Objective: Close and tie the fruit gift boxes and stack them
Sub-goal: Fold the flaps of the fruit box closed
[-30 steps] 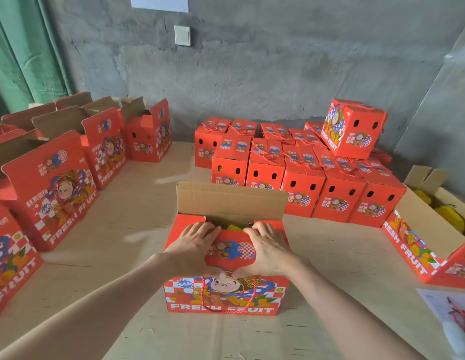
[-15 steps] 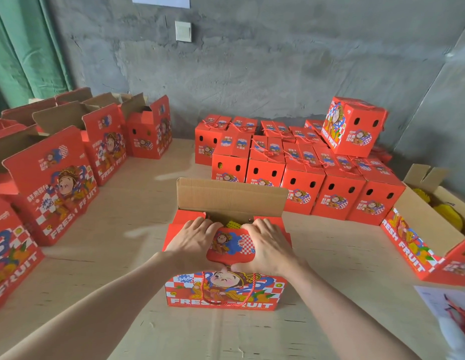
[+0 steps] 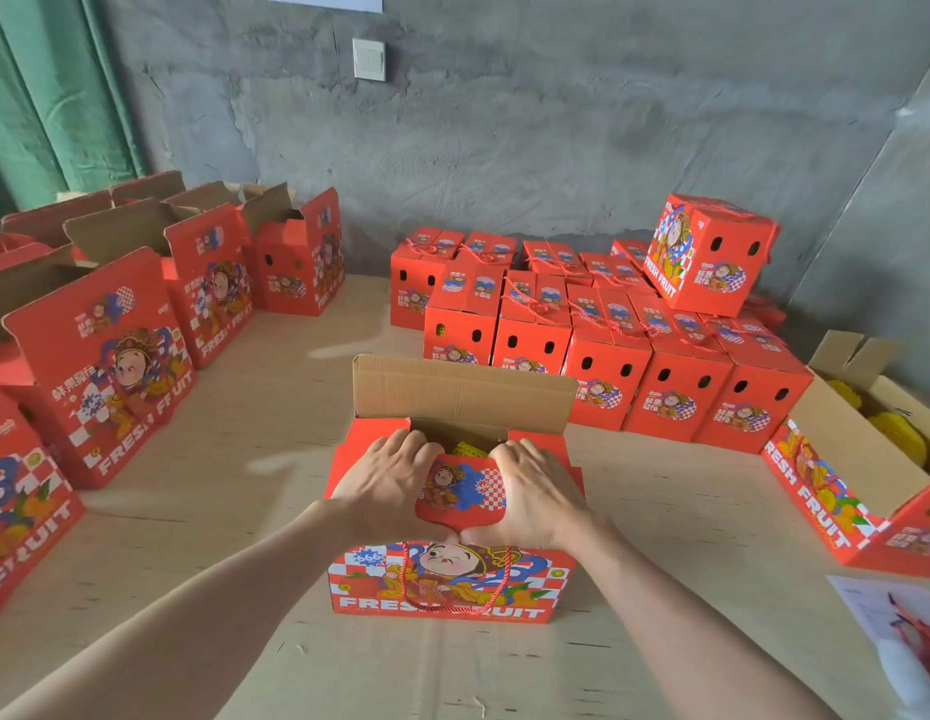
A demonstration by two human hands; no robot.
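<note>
A red fruit gift box (image 3: 452, 584) stands in front of me on the plywood surface (image 3: 245, 511). Its near lid flap (image 3: 463, 491) is folded down over the top, and its far flap (image 3: 463, 392) stands upright, brown inside. My left hand (image 3: 387, 485) and my right hand (image 3: 533, 493) press flat on the near flap, thumbs almost touching at the box's front edge. Yellow netted fruit (image 3: 470, 450) shows through the gap behind my fingers. A red cord handle (image 3: 455, 589) hangs down the front face.
Several closed, tied boxes (image 3: 598, 330) stand in rows at the back, with one box (image 3: 707, 252) on top. Open boxes (image 3: 104, 356) line the left side. An open box with yellow fruit (image 3: 863, 459) lies at the right. Paper (image 3: 899, 626) lies at lower right.
Both hands have pushed the near flap further down over the box top. My view has shifted slightly; the box stays in place.
</note>
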